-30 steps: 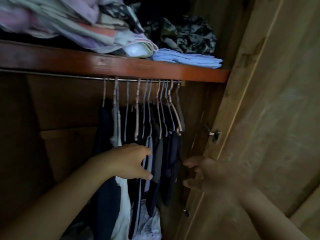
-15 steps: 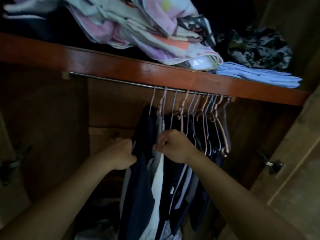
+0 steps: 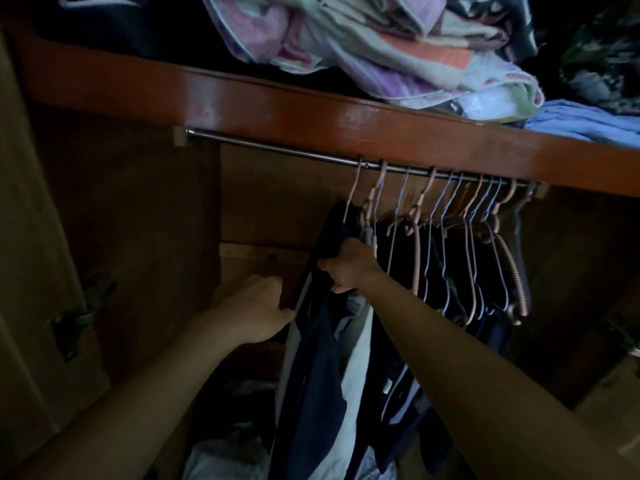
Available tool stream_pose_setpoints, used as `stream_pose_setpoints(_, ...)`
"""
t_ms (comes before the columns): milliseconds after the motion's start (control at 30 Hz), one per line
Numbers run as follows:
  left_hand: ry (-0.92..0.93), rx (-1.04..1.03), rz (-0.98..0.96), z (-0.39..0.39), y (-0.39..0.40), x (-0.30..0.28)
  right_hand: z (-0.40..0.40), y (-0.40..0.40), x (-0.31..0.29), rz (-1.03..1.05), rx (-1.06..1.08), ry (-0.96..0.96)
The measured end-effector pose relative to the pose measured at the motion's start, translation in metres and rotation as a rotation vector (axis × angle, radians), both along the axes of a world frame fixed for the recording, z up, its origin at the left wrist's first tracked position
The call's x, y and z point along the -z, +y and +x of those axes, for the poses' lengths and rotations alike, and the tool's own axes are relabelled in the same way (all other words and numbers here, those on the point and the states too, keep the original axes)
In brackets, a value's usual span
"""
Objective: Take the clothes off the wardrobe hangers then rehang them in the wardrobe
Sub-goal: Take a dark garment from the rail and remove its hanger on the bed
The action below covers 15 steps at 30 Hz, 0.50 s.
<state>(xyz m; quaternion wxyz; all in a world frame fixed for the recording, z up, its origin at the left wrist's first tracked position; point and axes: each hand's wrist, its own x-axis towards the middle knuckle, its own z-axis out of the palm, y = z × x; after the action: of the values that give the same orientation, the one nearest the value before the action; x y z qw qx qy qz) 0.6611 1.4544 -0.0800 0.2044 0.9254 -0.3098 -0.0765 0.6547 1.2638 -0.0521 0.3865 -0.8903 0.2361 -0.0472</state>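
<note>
A dark navy garment with pale grey panels hangs from the leftmost hanger on the metal rail. My right hand grips the garment's upper part, just below the hanger hooks. My left hand pinches its left edge lower down. Several more dark clothes hang on pink and blue wire hangers, bunched toward the rail's right end.
A red-brown shelf runs above the rail, piled with folded fabrics and a blue cloth. Wardrobe doors stand open at left and right. Light cloth lies on the wardrobe floor.
Both hands went from reaching toward the hanging clothes to holding the leftmost dark garment. The view has swung left and closer, and the right hand has shifted up onto the garment's top.
</note>
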Motion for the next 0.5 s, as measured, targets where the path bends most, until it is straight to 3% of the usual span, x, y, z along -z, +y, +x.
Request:
stream_pose_setpoints(167,-0.109,-0.012,0.021,0.001,0.0,0.002,0.003,0.001,0.002,-0.15,0.072,-0.087)
stream_pose_setpoints(333,-0.116,-0.024,0.013,0.007,0.001,0.003,-0.008,-0.001,0.001,-0.249,-0.033,-0.142)
stream_pose_setpoints(500,-0.033,0.034,-0.18,0.004,-0.01,-0.005,-0.015,-0.006,-0.001,-0.28,-0.024,-0.29)
